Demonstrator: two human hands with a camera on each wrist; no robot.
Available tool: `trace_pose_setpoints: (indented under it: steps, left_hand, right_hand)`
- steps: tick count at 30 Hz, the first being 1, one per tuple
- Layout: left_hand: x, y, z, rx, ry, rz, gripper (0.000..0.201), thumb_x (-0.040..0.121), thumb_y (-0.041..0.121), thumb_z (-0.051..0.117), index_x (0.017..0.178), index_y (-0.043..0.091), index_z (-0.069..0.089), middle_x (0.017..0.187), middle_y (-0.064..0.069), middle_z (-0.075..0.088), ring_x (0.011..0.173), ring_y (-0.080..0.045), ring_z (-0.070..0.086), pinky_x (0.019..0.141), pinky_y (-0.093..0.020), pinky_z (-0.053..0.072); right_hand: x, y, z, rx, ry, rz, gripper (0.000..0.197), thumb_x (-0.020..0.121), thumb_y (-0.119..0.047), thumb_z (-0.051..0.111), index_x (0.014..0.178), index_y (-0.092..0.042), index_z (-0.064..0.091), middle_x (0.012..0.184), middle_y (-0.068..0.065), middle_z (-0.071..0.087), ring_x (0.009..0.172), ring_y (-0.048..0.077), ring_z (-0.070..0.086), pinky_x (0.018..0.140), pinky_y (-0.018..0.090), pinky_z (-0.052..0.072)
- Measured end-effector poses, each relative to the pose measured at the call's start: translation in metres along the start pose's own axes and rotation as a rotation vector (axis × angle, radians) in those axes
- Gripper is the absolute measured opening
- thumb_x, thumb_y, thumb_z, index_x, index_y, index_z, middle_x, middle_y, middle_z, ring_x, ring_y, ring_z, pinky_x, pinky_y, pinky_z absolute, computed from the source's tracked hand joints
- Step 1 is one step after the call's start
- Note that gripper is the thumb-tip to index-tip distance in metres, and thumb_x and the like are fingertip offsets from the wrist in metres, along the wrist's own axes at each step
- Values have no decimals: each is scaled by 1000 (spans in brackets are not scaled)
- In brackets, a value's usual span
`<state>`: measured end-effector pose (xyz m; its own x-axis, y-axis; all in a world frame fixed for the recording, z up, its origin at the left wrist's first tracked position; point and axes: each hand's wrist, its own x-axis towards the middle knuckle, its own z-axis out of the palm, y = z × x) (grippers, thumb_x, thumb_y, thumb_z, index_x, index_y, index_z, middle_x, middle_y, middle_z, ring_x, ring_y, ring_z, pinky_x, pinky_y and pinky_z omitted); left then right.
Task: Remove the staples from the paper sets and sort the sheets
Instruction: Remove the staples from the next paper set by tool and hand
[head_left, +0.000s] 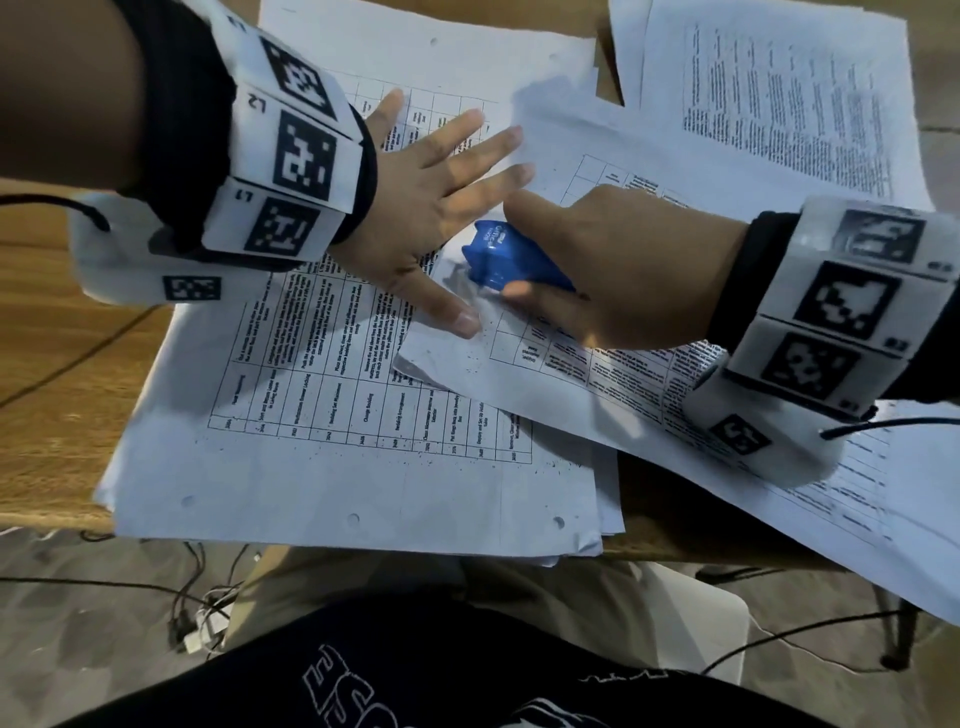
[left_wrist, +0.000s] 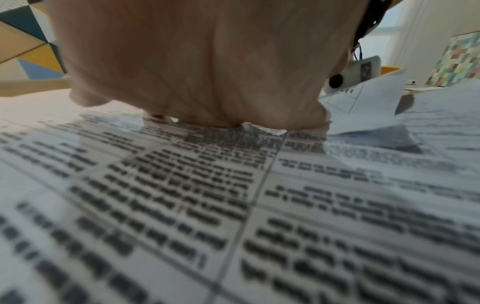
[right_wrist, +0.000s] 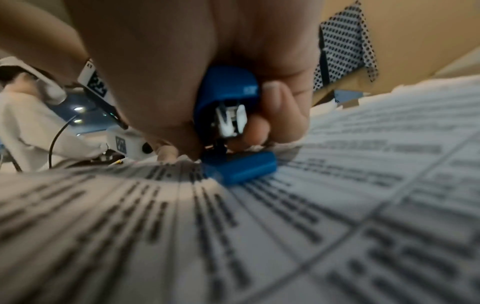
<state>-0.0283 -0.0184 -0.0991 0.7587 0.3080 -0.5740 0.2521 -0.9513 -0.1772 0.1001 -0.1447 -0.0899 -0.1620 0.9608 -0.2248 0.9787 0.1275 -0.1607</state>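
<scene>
My right hand (head_left: 587, 270) grips a small blue stapler-type staple remover (head_left: 506, 257) and holds its nose down on the corner of a stapled paper set (head_left: 582, 374) printed with a table. In the right wrist view the blue tool (right_wrist: 228, 123) is squeezed between thumb and fingers, its base on the sheet. My left hand (head_left: 441, 208) lies flat with fingers spread, the thumb pressing the set's corner right beside the tool. In the left wrist view only the palm (left_wrist: 194, 61) over printed paper (left_wrist: 233, 205) shows. The staple itself is hidden.
A stack of loose table sheets (head_left: 337, 441) lies under my left hand at the wooden desk's (head_left: 52, 364) front edge. Another pile of text pages (head_left: 779, 93) sits at the back right. Cables (head_left: 208, 608) trail on the floor below.
</scene>
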Motion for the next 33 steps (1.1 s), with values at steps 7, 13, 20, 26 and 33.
trace_pose_setpoints:
  steps: [7,13,20,26,33]
  left_hand:
    - [1,0,0,-5,-8,-1,124,35,89,-3,135,25,-39,143,0,-44,137,-25,-32,108,-61,-7]
    - [2,-3,4,-41,15,18,128,40,97,7,136,24,-38,144,1,-43,138,-24,-30,109,-61,-6]
    - [-3,-1,0,-64,40,46,130,41,97,6,139,22,-33,149,-3,-35,142,-27,-21,110,-61,-1]
    - [-17,8,-11,-107,-4,5,119,54,81,23,143,17,-25,149,-3,-34,141,-21,-24,113,-58,-4]
    - [-34,12,12,-134,16,52,126,45,92,3,140,16,-29,141,3,-43,138,-18,-29,113,-60,-1]
  right_hand:
    - [5,-1,2,173,3,38,27,92,-40,46,100,-16,36,63,-11,30,55,3,29,62,29,23]
    - [1,0,-8,233,-32,70,28,88,-39,52,70,-31,31,61,-15,38,54,2,37,53,26,27]
    - [-11,10,-23,-134,122,50,30,84,-47,53,101,-22,55,70,-1,45,65,25,39,60,31,32]
    - [-11,8,-29,-249,130,19,27,84,-42,55,101,-21,56,91,8,65,85,35,58,61,32,30]
    - [-9,11,-26,-102,96,124,23,84,-37,58,99,-20,58,73,-5,44,71,22,39,64,30,30]
